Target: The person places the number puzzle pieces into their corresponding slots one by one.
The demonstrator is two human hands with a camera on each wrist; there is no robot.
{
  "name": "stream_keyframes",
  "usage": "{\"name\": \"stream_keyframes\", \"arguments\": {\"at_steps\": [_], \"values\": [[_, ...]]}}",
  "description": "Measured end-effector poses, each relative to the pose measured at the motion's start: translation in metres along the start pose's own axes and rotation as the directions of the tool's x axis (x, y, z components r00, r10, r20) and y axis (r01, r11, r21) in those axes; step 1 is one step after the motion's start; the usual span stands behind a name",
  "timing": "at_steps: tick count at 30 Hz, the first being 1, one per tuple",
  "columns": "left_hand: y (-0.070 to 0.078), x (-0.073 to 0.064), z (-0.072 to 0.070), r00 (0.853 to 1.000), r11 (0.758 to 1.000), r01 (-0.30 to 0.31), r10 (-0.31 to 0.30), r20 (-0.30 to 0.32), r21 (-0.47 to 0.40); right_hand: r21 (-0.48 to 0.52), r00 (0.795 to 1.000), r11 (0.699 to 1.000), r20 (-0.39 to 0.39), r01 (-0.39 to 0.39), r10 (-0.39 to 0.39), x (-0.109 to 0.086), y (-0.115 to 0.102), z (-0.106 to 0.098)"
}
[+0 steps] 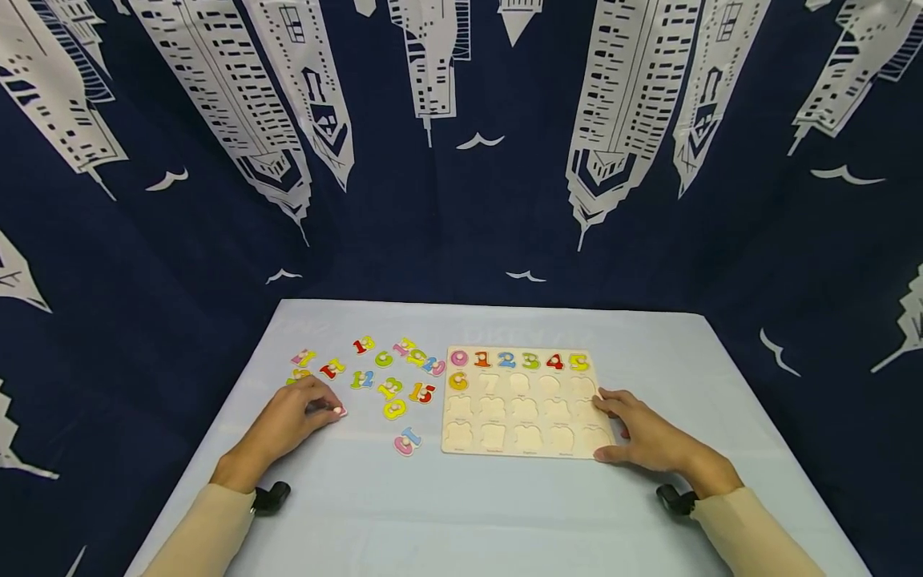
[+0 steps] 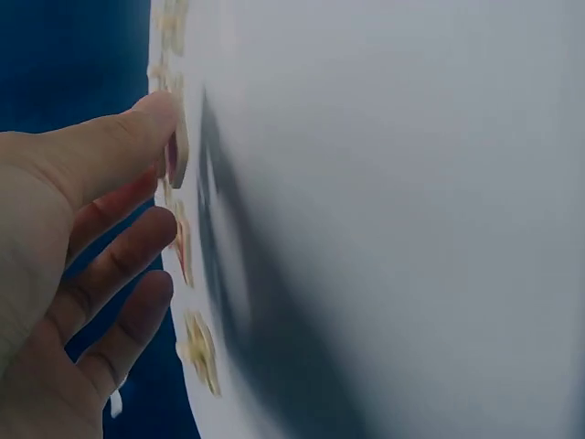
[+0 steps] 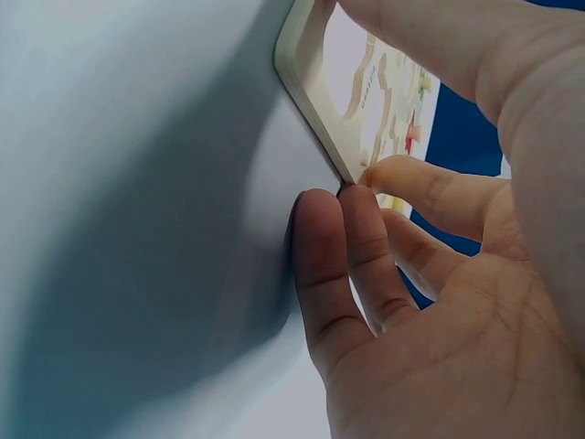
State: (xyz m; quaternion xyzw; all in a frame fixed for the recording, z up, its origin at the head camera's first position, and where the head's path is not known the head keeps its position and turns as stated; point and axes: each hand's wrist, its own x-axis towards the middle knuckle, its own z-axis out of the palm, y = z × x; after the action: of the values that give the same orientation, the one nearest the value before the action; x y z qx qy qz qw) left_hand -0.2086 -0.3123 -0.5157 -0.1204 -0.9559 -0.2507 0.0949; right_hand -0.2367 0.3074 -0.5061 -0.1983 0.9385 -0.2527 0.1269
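Observation:
My left hand pinches a small pinkish number puzzle piece between thumb and fingertips, left of the loose pieces. In the left wrist view that piece is edge-on and partly covered by the thumb, so its number cannot be read. My right hand rests at the right side of a wooden number puzzle board, its thumb at the near corner and its fingertips along the edge. On the board, coloured numbers fill the top row, and a yellow-orange 6 begins the second; the other visible recesses are bare.
Several loose number pieces lie left of the board, among them a red 15, a green-and-blue 12 and a pink-and-blue piece nearest me. A white cloth covers the table. Behind it hangs a dark blue curtain with white buildings.

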Motion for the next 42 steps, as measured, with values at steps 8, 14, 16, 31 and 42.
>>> {"name": "stream_keyframes", "arguments": {"at_steps": [8,14,16,31,42], "values": [[0.026,0.017,0.014,1.0,0.999,-0.019,0.018,-0.018,-0.032,0.016,1.0,1.0,0.003,-0.009,0.009,-0.003,0.0,-0.001],[0.048,0.033,0.028,1.0,0.998,-0.03,0.03,0.0,-0.046,0.028,1.0,1.0,-0.002,0.001,-0.001,-0.002,-0.001,-0.001],[0.057,0.039,0.034,0.999,0.998,-0.041,0.041,0.005,-0.055,0.028,1.0,1.0,0.0,-0.002,0.001,-0.001,-0.001,-0.001],[0.132,0.096,0.086,0.988,0.986,-0.149,0.152,0.037,-0.075,0.022,1.0,0.999,0.004,-0.023,0.023,-0.001,0.001,-0.001],[0.171,0.131,0.121,0.98,0.983,-0.157,0.167,0.111,-0.096,0.029,1.0,0.999,0.0,0.021,-0.021,0.0,0.001,-0.002]]}}
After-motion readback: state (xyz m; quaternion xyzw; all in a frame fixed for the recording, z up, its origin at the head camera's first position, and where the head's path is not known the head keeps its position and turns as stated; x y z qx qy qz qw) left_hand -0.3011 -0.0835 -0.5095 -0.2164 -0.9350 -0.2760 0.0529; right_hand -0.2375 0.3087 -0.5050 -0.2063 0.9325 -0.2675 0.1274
